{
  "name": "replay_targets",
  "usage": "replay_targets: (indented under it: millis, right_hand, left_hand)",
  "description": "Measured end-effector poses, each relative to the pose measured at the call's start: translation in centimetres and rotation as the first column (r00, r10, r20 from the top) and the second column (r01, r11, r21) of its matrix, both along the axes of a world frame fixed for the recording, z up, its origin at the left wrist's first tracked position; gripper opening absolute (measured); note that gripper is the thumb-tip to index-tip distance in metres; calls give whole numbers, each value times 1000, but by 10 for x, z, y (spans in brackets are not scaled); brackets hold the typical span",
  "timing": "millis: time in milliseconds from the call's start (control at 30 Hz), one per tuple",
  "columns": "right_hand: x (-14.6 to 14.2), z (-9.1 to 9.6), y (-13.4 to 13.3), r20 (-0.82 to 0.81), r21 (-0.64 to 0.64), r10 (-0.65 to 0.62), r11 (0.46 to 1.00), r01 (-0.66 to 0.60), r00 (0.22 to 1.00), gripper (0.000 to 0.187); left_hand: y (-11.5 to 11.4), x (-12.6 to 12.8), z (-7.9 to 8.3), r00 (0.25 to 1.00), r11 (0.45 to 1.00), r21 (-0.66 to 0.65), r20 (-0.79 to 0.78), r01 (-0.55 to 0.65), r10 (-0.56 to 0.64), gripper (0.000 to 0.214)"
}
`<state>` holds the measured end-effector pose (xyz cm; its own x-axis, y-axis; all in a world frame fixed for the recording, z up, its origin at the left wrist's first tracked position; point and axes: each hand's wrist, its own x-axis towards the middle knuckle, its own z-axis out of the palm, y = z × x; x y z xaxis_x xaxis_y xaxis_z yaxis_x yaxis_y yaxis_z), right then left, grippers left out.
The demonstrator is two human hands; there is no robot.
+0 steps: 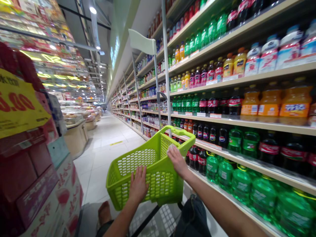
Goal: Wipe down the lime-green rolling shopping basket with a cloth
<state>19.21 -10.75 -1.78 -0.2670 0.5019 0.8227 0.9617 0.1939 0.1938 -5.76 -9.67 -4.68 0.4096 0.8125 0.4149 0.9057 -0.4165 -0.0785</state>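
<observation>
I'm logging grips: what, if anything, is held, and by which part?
The right hand holds what looks like a white tissue; the part gripped is unclear. The left hand rests on the basket's near rim.

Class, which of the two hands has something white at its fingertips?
The right hand, nearer the green cart's handle: a small white scrap shows at its fingertips. The left hand, on the basket's side, shows nothing white.

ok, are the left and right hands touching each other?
Apart. The head view shows the green basket's side wall plainly between the left hand and the right hand.
</observation>
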Motion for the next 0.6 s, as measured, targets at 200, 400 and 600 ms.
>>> replay_targets:
  millis: [200, 400, 600]
  right_hand:
    - [-7, -2, 5, 72, -17, 91, 996, -90, 993, 40]
    - [3, 3, 7, -12, 17, 13, 1000, -12, 1000, 42]
    - [-39, -22, 14, 85, -37, 172, 985, -169, 982, 39]
  left_hand:
    - [1, 0, 0, 1000, 1000, -16, -9, 21, -21, 67]
    - [-4, 6, 3, 1000, 999, -35, -23, -19, 18, 67]
    - [-2, 3, 3, 999, 999, -32, -34, 13, -14, 67]
